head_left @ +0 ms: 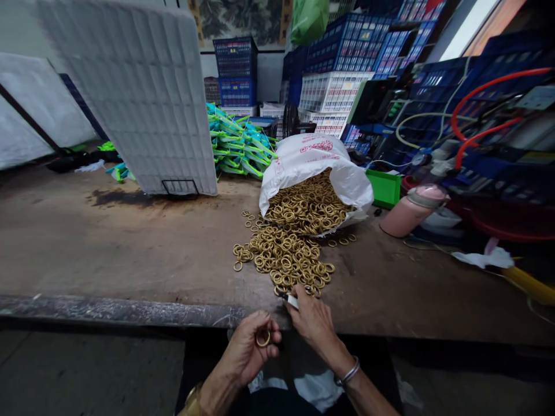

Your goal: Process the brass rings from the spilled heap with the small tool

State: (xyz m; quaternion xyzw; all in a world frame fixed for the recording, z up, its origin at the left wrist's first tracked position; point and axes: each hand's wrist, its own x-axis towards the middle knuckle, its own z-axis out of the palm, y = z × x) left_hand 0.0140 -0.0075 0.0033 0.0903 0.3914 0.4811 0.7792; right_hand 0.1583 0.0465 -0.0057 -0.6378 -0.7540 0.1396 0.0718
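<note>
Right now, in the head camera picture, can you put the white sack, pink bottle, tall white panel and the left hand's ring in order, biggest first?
1. Tall white panel
2. White sack
3. Pink bottle
4. Ring in the left hand
All four look clearly different in size here.
</note>
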